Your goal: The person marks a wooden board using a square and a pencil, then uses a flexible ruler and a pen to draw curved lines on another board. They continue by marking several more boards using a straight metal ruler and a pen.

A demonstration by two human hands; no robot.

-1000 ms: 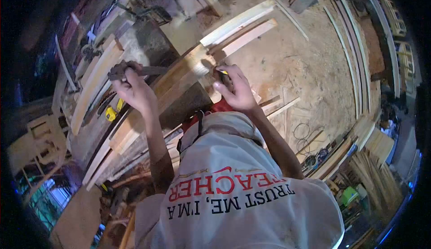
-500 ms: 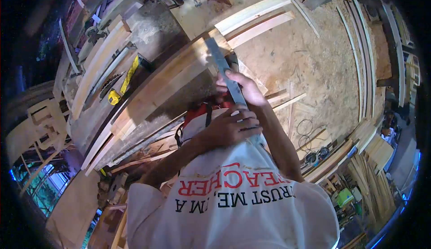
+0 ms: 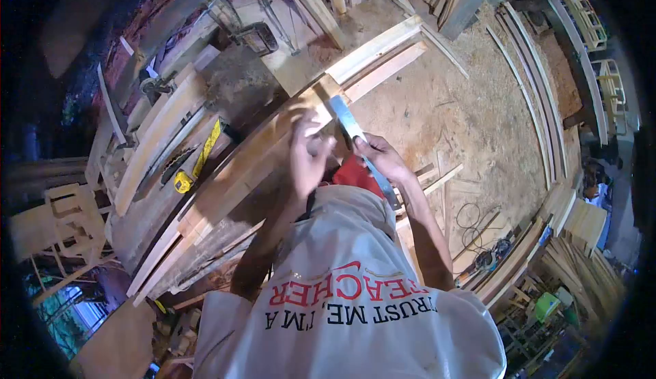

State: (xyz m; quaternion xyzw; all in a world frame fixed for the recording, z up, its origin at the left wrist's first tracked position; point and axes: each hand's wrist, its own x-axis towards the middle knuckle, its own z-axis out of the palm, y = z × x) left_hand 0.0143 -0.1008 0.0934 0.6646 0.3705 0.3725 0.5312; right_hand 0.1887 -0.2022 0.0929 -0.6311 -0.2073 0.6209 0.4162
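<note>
My right hand (image 3: pixel 383 158) grips a long flat steel bar (image 3: pixel 347 118), with the thumb on its upper face. The bar slants from the beam's end down to my shirt, and its lower end lies close to my waist. My left hand (image 3: pixel 309 157) is raised off the bar, fingers loosely curved and apart, somewhat blurred; I see nothing in it. It hovers over the near side of a thick wooden beam (image 3: pixel 236 164), which runs diagonally across the bench. The bar's far tip is near the beam's upper right end.
On the bench at left lie a yellow tape measure (image 3: pixel 182 182), a yellow-marked level-like strip (image 3: pixel 208 148) and a curved timber (image 3: pixel 154 143). A metal clamp (image 3: pixel 257 37) sits beyond. Long boards (image 3: pixel 379 51) extend from the beam's end. A coiled cable (image 3: pixel 475 225) lies on the dusty floor.
My left hand has let go of the bar's lower end and moved up and left toward the beam. My right hand and the bar have shifted slightly down and right.
</note>
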